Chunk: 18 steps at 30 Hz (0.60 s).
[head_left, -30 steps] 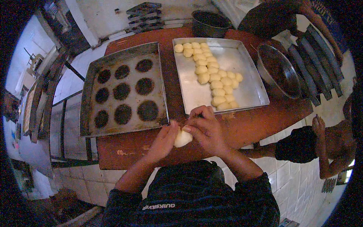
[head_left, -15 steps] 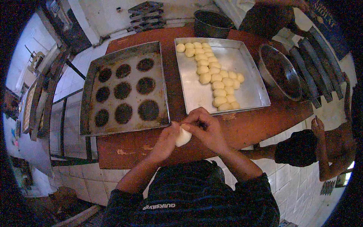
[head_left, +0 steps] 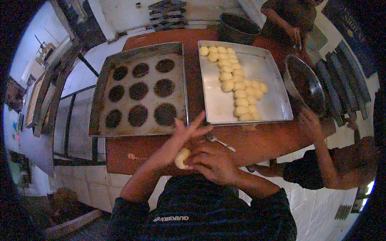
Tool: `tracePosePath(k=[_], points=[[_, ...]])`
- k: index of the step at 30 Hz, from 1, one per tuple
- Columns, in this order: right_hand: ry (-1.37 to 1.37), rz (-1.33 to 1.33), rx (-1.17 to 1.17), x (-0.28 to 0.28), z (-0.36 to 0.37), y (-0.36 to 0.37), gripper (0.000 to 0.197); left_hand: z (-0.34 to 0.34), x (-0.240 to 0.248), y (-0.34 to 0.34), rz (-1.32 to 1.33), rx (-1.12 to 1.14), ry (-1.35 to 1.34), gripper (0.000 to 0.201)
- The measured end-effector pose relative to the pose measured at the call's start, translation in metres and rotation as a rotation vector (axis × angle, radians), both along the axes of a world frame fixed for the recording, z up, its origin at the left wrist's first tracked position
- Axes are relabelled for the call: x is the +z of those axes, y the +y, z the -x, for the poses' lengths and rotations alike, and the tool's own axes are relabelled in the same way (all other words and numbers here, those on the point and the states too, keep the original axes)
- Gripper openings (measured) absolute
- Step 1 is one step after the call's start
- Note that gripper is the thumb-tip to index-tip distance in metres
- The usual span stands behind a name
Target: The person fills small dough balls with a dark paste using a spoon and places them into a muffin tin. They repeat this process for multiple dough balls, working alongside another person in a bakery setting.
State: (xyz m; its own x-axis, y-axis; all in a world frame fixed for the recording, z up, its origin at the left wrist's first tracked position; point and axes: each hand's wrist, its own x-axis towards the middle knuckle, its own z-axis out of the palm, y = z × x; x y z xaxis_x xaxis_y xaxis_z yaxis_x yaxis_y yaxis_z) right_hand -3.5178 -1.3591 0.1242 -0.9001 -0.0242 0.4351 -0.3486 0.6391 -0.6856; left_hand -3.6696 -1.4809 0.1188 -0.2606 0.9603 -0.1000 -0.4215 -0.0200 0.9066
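Both of my hands press a pale dough ball (head_left: 181,158) between them, just over the near edge of the red-brown table (head_left: 257,142). My left hand (head_left: 177,140) lies under and behind the dough with its fingers spread toward the trays. My right hand (head_left: 213,160) cups the dough from the right, and part of the dough is hidden under it. A metal utensil (head_left: 219,140) lies on the table just beyond my right hand.
A dark tray (head_left: 100,96) with round dark patches sits at left. A shiny tray (head_left: 269,76) holds several dough balls (head_left: 240,94). A metal bowl (head_left: 305,86) stands at right and a dark pot (head_left: 237,24) at the back. One person's hand (head_left: 309,120) is at right; another person (head_left: 289,20) is at the back.
My hands have shifted slightly toward my body with the dough. My left fingers have opened out and now point toward the trays.
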Motion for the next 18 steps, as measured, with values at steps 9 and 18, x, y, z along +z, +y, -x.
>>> tracePosePath(k=[9, 18], points=[[-0.347, 1.534, -0.145, -0.02, 0.035, -0.001, 0.015, -0.014, -0.027, 0.005, -0.346, 0.292, -0.07, 0.083], [-0.623, 0.247, -0.341, -0.039, 0.058, 0.002, 0.032, 0.0, -0.08, -0.009, 0.243, 0.573, 0.284, 0.049]])
